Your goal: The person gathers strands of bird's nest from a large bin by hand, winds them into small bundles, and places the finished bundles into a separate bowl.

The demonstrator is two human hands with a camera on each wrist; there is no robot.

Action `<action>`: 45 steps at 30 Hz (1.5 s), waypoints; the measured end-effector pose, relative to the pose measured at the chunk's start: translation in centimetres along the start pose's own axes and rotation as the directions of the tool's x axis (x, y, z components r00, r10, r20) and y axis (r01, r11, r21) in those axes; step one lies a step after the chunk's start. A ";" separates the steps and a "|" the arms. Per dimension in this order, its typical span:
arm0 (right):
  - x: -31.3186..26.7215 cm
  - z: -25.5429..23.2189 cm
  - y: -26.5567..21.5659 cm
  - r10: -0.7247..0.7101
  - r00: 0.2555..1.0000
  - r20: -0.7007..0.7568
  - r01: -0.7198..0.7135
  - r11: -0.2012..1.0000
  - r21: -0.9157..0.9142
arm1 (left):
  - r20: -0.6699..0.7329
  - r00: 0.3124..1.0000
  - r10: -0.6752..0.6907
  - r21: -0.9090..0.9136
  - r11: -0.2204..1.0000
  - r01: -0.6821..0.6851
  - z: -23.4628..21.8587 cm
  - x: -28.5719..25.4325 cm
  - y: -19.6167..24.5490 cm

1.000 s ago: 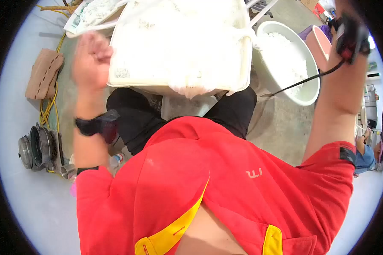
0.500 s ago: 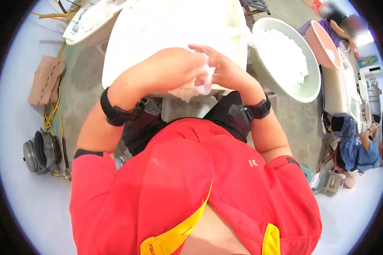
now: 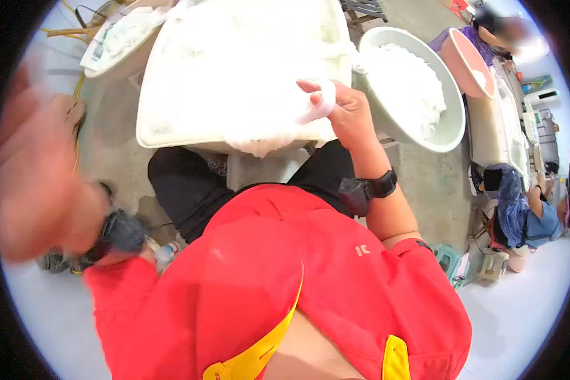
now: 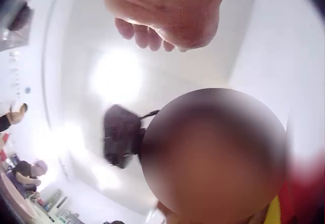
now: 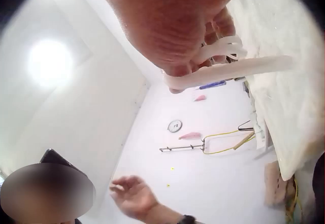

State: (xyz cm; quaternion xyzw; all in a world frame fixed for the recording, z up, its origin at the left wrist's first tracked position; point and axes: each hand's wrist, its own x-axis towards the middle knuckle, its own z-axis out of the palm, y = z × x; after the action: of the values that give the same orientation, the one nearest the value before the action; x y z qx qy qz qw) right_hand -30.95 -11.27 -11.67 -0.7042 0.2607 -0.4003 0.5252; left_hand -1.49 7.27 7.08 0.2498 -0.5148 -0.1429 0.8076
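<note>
Left hand (image 3: 47, 183) is a blur in head view; right wrist view resolves it: fingers loosely bent, slightly apart, holding nothing. Then one white tub (image 3: 133, 61), one big cream tray (image 3: 171, 139) with white material. Right hand (image 3: 353, 117) clamped on a pale strip (image 3: 316, 114), over the tray's near edge; right wrist view adds thinner loops at its fingers. Right: one pale green basin (image 3: 457, 130), one pink basin (image 3: 468, 73). One wall clock (image 5: 174, 126), right wrist view only.
</note>
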 end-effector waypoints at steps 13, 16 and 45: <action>0.0 1.2 -0.9 0.119 0.993 -0.020 -0.120 0.989 -0.081 | 0.914 0.366 0.178 -0.297 0.906 0.301 11.4 -6.3 1.1; 0.4 1.2 -0.2 0.094 0.995 0.010 -0.094 0.996 -0.003 | 0.915 0.356 0.189 -0.314 0.889 0.334 11.7 -7.3 0.3; -0.5 0.7 0.9 0.077 0.997 -0.003 -0.077 0.990 -0.121 | 0.856 0.497 0.142 -0.408 0.775 0.482 13.7 -8.9 -0.2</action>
State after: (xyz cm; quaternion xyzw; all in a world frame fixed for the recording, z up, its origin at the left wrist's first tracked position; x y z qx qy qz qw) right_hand -30.60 -10.76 -12.78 -0.7246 0.3108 -0.3626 0.4969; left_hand -17.72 7.98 4.94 -0.0718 -0.7381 -0.4867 0.4617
